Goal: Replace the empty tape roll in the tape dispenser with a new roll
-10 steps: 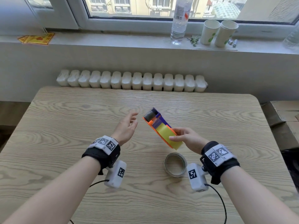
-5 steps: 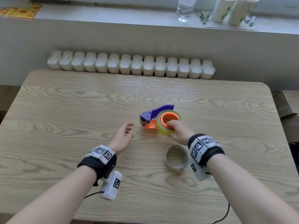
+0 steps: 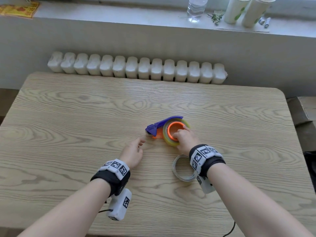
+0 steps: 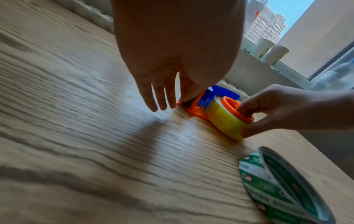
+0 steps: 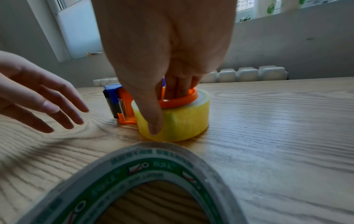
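The orange and blue tape dispenser (image 3: 157, 130) (image 4: 199, 103) (image 5: 118, 104) lies on the wooden table (image 3: 85, 117) with a full yellowish tape roll (image 3: 168, 139) (image 4: 224, 121) (image 5: 180, 121) on its orange hub (image 3: 171, 130) (image 5: 180, 100). My right hand (image 3: 183, 139) (image 5: 162, 75) grips the roll: fingers inside the hub, thumb on the roll's outer side. My left hand (image 3: 135, 149) (image 4: 162, 91) (image 5: 47, 109) hovers with straight fingers just left of the dispenser, holding nothing. The empty tape core (image 3: 183, 170) (image 4: 283, 189) (image 5: 134, 174), grey with green print, lies flat near my right wrist.
A white radiator (image 3: 136, 69) runs along the table's far edge. On the windowsill behind stand a water bottle (image 3: 195, 7) and two paper cups (image 3: 246, 9). Cardboard boxes (image 3: 306, 110) sit off the table's right side.
My right hand has brought the dispenser down from the air and laid it on the table, still holding the roll. My left hand has lowered and stays beside it.
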`<state>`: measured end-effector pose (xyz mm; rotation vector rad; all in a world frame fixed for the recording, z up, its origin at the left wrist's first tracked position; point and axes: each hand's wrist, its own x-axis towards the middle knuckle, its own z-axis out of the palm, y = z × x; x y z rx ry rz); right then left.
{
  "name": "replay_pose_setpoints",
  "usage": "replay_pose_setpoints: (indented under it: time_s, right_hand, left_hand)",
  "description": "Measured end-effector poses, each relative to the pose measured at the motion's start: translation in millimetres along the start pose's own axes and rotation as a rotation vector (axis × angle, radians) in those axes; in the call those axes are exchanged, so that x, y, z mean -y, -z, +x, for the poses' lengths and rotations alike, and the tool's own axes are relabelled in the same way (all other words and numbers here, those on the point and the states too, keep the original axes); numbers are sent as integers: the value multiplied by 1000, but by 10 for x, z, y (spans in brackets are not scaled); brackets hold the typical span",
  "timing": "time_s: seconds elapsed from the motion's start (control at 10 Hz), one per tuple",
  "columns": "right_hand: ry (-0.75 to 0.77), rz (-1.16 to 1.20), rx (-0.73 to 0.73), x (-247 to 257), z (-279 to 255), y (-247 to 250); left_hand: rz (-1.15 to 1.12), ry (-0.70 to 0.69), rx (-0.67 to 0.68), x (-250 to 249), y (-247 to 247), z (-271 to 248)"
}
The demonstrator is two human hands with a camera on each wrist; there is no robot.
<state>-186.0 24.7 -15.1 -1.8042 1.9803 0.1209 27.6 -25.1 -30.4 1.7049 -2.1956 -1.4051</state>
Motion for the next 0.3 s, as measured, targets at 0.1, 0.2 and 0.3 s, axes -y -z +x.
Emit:
replay_pose_setpoints:
  time_s: [0.1,0.2,0.3]
  right_hand:
    - [-19,-36,21,44,-13,36]
    - [-79,16,101,51,-60,78]
    - [-141,105,129,96,-162,228]
  left_hand:
    - [93,-17,34,-70,-57,-91]
    - [233,-49,114,-138,-62,-142]
    - [373,-48,200,-267,16,-216]
